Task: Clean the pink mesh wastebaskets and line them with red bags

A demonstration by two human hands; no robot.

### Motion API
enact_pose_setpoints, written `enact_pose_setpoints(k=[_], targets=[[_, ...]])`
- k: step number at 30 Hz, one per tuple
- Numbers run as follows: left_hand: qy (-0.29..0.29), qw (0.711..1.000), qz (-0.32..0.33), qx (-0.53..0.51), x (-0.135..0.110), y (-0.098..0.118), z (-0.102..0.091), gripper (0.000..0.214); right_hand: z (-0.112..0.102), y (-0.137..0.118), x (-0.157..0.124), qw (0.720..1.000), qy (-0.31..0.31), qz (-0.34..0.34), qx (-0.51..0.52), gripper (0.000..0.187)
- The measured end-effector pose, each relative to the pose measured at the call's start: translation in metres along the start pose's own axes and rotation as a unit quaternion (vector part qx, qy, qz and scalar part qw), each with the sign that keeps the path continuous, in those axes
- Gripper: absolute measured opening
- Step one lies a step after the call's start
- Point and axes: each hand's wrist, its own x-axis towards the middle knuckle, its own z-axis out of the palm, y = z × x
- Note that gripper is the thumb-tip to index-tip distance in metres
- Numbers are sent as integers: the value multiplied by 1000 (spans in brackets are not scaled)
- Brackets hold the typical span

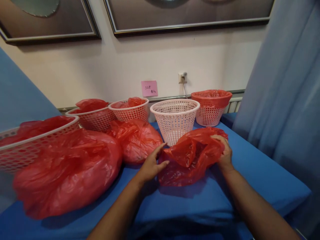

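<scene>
A crumpled red plastic bag (191, 155) lies on the blue table (190, 206) in front of an empty white mesh basket (175, 120). My right hand (225, 151) is closed on the bag's right edge. My left hand (151, 165) touches the bag's left side, with its fingers stretched out and the thumb against the plastic.
A puffed red bag (67, 173) and a smaller one (136, 140) lie at the left. Several white baskets with red bags in them stand along the back (128, 110) and left (30, 140); one at the back right (211, 106) is lined in red. A blue curtain (287, 93) hangs at right.
</scene>
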Motion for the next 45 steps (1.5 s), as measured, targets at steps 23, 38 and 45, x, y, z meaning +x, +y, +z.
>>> enact_pose_setpoints(k=[23,38,45], targets=[[140,973,129,128,16,-17,16,27,82,-58,34,948,-298,-63,-91,13],[97,993,43,50,7,-20,-6,43,79,-46,17,963,-220,-114,-107,10],[147,984,82,65,6,-18,2,9,82,-38,14,971,-185,-88,-126,12]])
